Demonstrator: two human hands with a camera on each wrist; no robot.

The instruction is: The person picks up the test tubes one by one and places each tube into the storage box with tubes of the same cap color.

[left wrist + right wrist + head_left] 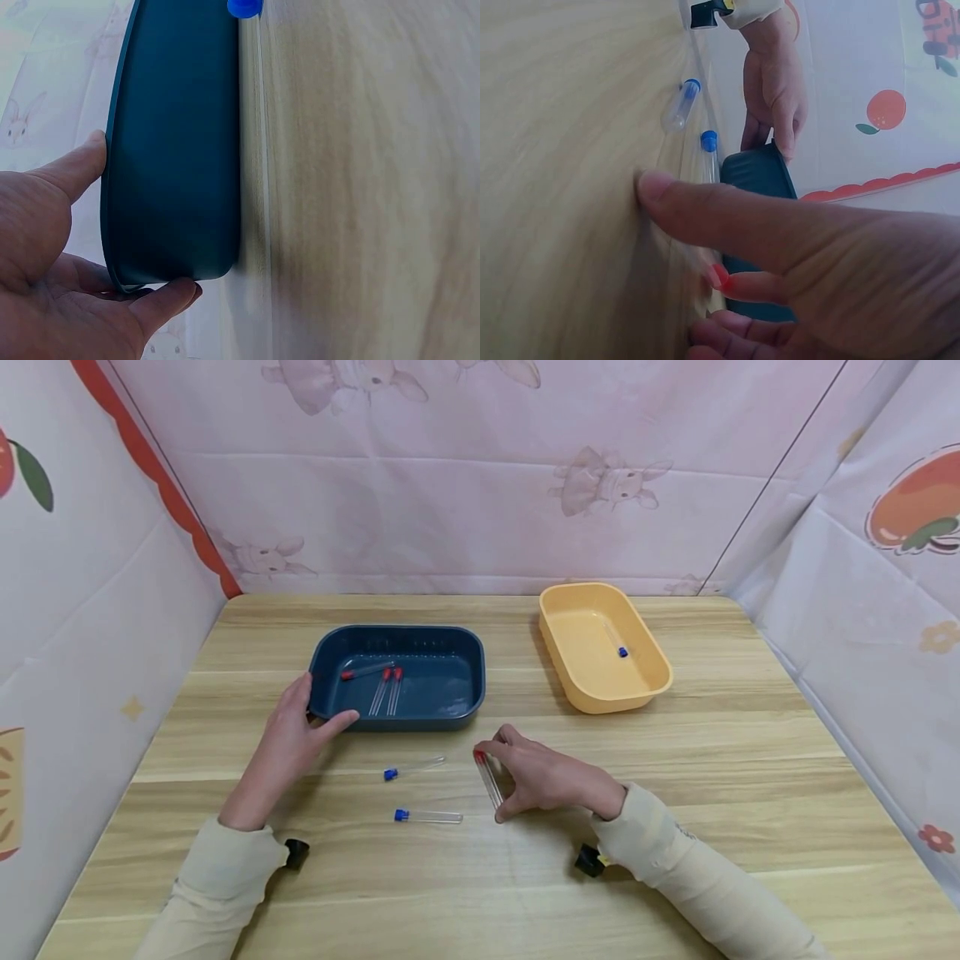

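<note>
Works over a wood-grain table [480,902]. Reaches in from its near edge in two cream sleeves [697,868], with the left forearm aimed forward and a little to the right, and the right forearm slanting from the near right corner toward the far left. Has a dark blue tray [412,724] left of the middle in the table's far half, long sides roughly along the far edge, and a yellow tray [592,681] set askew to its right, close to the far edge.

Clasps the dark blue tray at its near left corner with the left hand [288,727], thumb on the near side, fingers at the left end. Holds the right hand [547,774] low over the table, back of the hand up, in front of the gap between trays. Pinches a red-capped tube [489,781] in the right grip, with index finger at the cap, thumb toward the glass end.

Has three other red-capped tubes [395,689] inside the dark blue tray, two blue-capped tubes [427,817] between the hands, caps toward the table's left edge, and one blue-capped tube [622,652] inside the yellow tray. Wears a small black device [590,861] beside each cuff.
</note>
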